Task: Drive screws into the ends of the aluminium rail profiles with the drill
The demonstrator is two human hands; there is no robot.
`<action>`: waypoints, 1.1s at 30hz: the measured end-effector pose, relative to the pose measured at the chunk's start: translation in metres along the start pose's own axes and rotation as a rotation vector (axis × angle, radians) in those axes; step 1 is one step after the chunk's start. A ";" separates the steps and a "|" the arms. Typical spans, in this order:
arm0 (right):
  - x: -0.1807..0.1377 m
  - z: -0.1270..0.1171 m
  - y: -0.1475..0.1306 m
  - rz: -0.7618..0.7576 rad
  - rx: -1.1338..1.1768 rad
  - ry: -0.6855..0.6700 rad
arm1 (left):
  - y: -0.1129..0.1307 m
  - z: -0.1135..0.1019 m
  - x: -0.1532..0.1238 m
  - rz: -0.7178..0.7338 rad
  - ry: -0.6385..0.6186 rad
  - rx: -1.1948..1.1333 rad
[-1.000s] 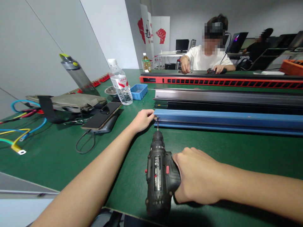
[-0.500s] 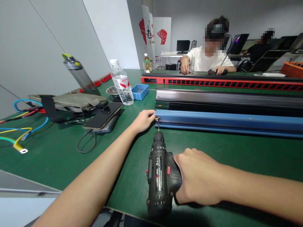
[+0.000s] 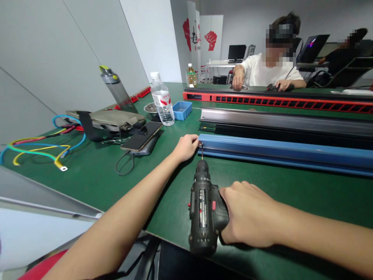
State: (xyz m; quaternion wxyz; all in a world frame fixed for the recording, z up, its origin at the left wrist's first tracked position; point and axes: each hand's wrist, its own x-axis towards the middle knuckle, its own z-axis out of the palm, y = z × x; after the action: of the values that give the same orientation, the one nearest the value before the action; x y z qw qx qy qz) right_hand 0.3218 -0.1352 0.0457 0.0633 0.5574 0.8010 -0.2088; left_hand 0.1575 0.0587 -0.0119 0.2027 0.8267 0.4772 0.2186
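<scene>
My right hand (image 3: 249,216) grips a black cordless drill (image 3: 204,208) lying low over the green table (image 3: 96,175). Its bit points away from me at the near left end of a long blue metal rail (image 3: 279,153). My left hand (image 3: 185,147) has its fingers pinched at that same rail end, right beside the bit tip; whatever small part it pinches is too small to make out.
Behind the blue rail lie a grey rail (image 3: 279,120) and a red slotted rail (image 3: 276,100). To the left are a phone (image 3: 142,136), a water bottle (image 3: 162,100), a blue tray (image 3: 182,110), a grey bag (image 3: 107,118) and coloured cables (image 3: 40,149). A person in white (image 3: 269,72) sits across the table.
The view has swung left and down, so everything sits further right in frame. Both hands and the drill keep their places at the rail end.
</scene>
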 end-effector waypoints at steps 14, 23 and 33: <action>-0.001 0.001 0.000 -0.007 0.015 0.012 | -0.012 0.001 0.001 0.068 -0.017 -0.071; 0.004 0.000 0.003 -0.003 0.025 0.010 | -0.015 0.001 0.007 0.114 0.007 -0.079; 0.004 0.001 0.002 0.003 0.004 -0.017 | -0.017 0.000 0.007 0.120 0.009 -0.079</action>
State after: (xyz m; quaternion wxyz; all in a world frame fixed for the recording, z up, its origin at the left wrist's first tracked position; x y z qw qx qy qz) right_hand 0.3221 -0.1320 0.0430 0.0695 0.5570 0.7992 -0.2151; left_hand 0.1487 0.0725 -0.0201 0.2198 0.8441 0.4188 0.2527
